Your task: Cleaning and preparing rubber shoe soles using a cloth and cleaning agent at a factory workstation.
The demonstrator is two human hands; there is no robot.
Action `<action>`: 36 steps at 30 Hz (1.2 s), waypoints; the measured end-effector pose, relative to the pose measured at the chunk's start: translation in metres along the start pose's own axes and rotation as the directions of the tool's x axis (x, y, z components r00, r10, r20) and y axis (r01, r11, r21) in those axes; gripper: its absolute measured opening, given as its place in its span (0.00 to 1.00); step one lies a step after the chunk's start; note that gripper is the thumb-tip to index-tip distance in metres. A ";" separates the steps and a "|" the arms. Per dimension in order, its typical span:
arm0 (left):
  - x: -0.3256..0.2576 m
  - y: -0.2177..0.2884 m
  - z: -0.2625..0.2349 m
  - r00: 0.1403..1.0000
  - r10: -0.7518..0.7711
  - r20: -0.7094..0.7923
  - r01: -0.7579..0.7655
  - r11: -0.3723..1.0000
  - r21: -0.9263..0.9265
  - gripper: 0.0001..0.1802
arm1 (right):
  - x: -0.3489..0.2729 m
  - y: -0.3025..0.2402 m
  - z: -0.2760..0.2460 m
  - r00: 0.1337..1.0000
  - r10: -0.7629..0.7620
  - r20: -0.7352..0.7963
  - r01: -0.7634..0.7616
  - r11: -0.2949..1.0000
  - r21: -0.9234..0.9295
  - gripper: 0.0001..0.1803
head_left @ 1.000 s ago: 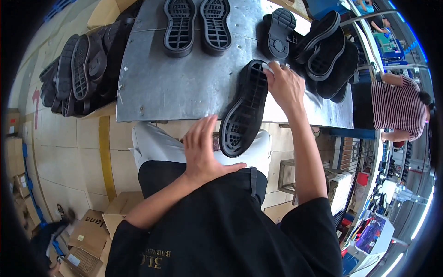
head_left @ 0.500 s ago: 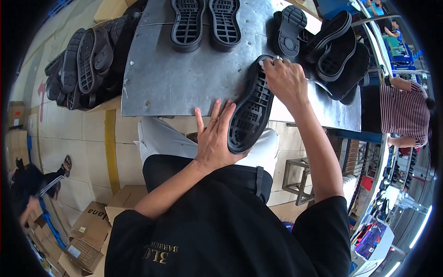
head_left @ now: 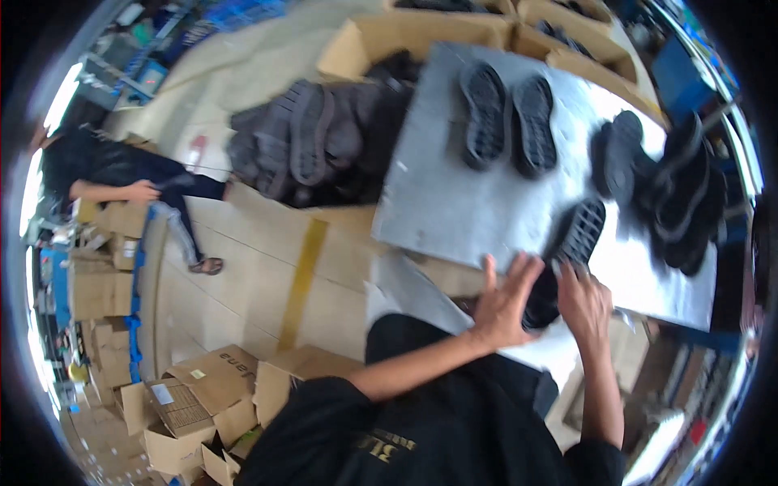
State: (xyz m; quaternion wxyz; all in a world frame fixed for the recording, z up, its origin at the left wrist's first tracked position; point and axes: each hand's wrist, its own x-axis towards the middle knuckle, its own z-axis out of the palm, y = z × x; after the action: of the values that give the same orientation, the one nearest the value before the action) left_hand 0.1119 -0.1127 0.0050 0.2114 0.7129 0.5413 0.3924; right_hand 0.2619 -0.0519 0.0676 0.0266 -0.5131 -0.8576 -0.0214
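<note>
A black shoe sole (head_left: 583,233), its gridded inner side up, lies slanted over the near edge of the metal table. My left hand (head_left: 506,309) holds it at the near end, fingers spread along its left side and the thumb out of sight. Over the middle of the sole, near its rim, my right hand (head_left: 585,301) has its fingers pinched together. A small whitish bit shows at those fingertips, too blurred to name. Two more soles, a left one (head_left: 485,113) and a right one (head_left: 535,125), lie side by side farther back on the table.
Several dark soles are piled at the table's right (head_left: 681,202), and more fill a box (head_left: 304,138) on its left. Open cartons (head_left: 421,36) stand behind the table (head_left: 421,190). More cardboard boxes (head_left: 190,405) sit lower left. At far left is another person (head_left: 121,174).
The whole view has swung left, so the table sits farther right. My right hand has moved from the sole's far end down its rim toward my left hand, which stays at the near end.
</note>
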 end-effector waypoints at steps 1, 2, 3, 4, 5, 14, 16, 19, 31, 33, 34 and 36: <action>0.005 -0.008 0.001 1.000 0.025 -0.002 -0.025 1.000 0.014 0.63 | -0.004 0.000 0.009 0.989 0.012 -0.145 -0.002 0.998 0.070 0.14; 0.015 -0.010 -0.001 0.998 0.059 0.016 -0.059 0.998 -0.012 0.63 | -0.008 0.007 0.009 0.982 0.047 -0.182 -0.044 0.999 0.024 0.13; 0.024 -0.008 -0.002 0.995 0.087 0.040 -0.085 0.995 -0.042 0.63 | -0.010 0.022 0.012 0.972 0.170 -0.162 -0.116 0.948 0.296 0.12; 0.033 -0.009 -0.003 0.995 0.085 0.053 -0.085 0.996 -0.015 0.63 | -0.009 0.033 0.011 0.951 0.225 -0.210 -0.147 0.932 0.331 0.12; 0.039 -0.009 -0.002 0.994 0.079 0.072 -0.080 0.997 0.001 0.62 | -0.009 0.044 0.009 0.927 0.287 -0.243 -0.186 0.911 0.367 0.11; 0.058 0.002 0.019 0.977 0.012 0.211 -0.031 0.995 0.090 0.61 | 0.005 0.115 0.027 0.896 0.372 -0.243 -0.319 0.919 0.232 0.12; 0.063 -0.003 0.009 0.976 0.059 0.211 -0.077 0.994 0.079 0.57 | 0.019 0.102 0.019 0.878 0.429 -0.211 -0.349 0.877 0.331 0.13; 0.065 -0.016 -0.010 0.994 -0.006 0.112 -0.022 0.968 0.249 0.57 | 0.054 0.087 0.019 0.942 0.223 -0.252 -0.125 0.927 0.352 0.15; 0.064 -0.010 0.001 0.984 0.032 0.178 -0.078 0.964 0.254 0.56 | 0.068 0.099 -0.012 0.977 0.175 -0.121 -0.198 0.956 -0.217 0.09; 0.064 -0.007 0.002 0.985 0.033 0.168 -0.073 0.968 0.241 0.55 | 0.065 0.104 0.000 0.984 0.061 -0.168 -0.115 0.936 -0.332 0.10; 0.064 -0.008 0.002 0.986 0.033 0.161 -0.072 0.968 0.240 0.55 | 0.066 0.093 -0.005 0.983 0.038 -0.178 -0.095 0.939 -0.329 0.04; 0.064 -0.008 0.003 0.991 0.034 0.128 -0.066 0.966 0.251 0.54 | 0.063 0.083 -0.003 0.982 -0.001 -0.188 -0.067 0.933 -0.353 0.04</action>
State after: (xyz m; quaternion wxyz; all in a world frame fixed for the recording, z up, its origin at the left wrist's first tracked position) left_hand 0.1158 -0.0493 0.0184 0.1409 0.7703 0.5551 0.2803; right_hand 0.3056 0.0422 0.0757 0.0129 -0.5196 -0.8244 -0.2242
